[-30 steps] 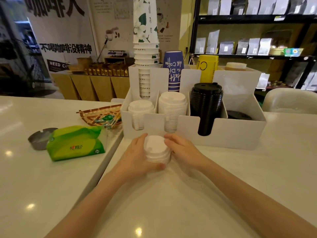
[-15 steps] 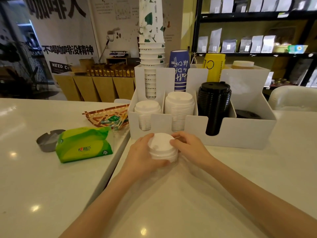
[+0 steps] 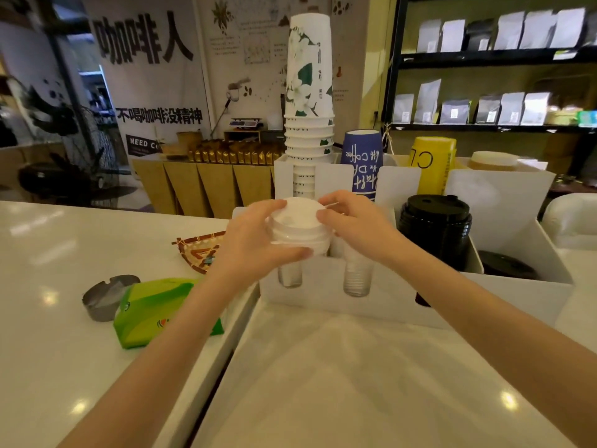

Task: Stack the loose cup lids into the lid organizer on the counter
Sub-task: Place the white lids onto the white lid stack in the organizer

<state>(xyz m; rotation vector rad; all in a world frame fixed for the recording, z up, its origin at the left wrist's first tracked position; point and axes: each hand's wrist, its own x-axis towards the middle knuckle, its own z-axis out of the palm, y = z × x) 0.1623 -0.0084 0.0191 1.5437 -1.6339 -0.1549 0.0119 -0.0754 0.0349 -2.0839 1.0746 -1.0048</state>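
Observation:
A short stack of white cup lids (image 3: 298,226) is held in the air between both hands, just in front of and above the left front slots of the white lid organizer (image 3: 387,302). My left hand (image 3: 255,240) wraps its left side and bottom. My right hand (image 3: 352,221) grips its right edge. The white lid stacks in the two front left slots are mostly hidden behind my hands; only their lower parts (image 3: 357,279) show through the cutouts. A tall stack of black lids (image 3: 434,227) fills the third slot.
Paper cup stacks, white floral (image 3: 308,92), blue (image 3: 361,160) and yellow (image 3: 431,163), stand in the organizer's back row. A green tissue pack (image 3: 155,312), a grey ashtray (image 3: 100,295) and a woven basket (image 3: 200,250) lie on the left counter. A gap runs between the two counters.
Both hands lifted the white lid stack off the counter and carried it up and forward to the organizer's front left slots.

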